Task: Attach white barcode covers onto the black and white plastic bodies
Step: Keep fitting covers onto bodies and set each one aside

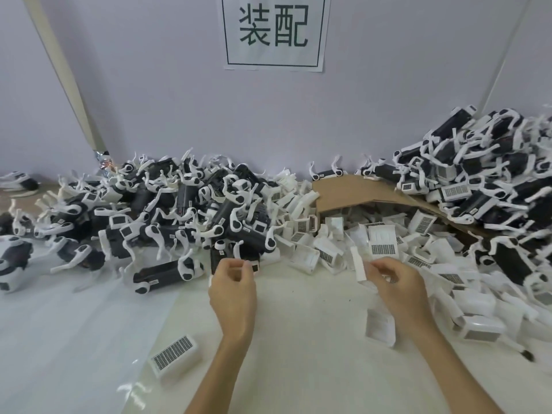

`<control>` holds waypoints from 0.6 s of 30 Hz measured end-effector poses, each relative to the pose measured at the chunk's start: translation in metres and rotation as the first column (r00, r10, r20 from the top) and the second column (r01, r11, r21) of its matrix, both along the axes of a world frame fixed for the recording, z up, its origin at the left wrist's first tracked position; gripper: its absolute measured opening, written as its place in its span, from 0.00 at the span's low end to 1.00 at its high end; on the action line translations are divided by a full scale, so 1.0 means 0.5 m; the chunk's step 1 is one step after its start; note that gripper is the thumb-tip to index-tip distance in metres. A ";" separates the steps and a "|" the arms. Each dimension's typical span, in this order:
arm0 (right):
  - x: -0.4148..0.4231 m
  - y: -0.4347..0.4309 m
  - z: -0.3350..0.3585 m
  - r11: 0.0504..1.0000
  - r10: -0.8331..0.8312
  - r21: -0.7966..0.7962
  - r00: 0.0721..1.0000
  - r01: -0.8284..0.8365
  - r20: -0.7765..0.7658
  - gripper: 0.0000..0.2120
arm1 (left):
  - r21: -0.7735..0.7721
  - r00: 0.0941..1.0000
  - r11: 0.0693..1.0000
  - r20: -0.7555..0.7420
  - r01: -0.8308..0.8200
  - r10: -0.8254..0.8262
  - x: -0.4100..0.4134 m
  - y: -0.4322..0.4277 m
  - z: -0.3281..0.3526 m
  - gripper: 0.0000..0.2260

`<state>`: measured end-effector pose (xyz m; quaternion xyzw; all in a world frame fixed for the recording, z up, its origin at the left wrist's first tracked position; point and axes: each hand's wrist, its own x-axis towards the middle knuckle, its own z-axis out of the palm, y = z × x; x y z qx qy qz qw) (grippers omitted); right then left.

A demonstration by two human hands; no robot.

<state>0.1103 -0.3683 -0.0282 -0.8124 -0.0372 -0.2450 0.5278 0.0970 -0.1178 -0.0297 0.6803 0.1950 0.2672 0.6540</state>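
By the pile [185, 210], left hand [233, 283] pinches a black body [217, 258], right hand [397, 286] grips a white cover [361, 273]. Line them up, then press.

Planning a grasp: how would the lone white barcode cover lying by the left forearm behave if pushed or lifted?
The white barcode cover looks like a thin hollow plastic shell, so it is probably light and fairly stiff. Its boxy shape, lying flat, suggests sliding rather than rolling. The smooth white tabletop may let it skid easily.
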 end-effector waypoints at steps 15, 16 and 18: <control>-0.014 0.028 0.002 0.993 0.120 0.016 0.992 -0.120 -0.044 0.20 | 0.454 0.948 0.854 -0.060 -0.254 0.313 0.011 0.042 -0.005 0.28; -0.012 0.028 0.001 0.990 0.140 0.033 0.988 -0.138 -0.071 0.21 | 0.423 0.947 0.875 -0.103 -0.234 0.303 0.013 0.052 -0.007 0.29; -0.009 0.028 -0.001 0.988 0.152 0.038 0.983 -0.149 -0.106 0.21 | 0.304 0.948 0.933 -0.186 -0.194 0.258 0.012 0.069 -0.006 0.29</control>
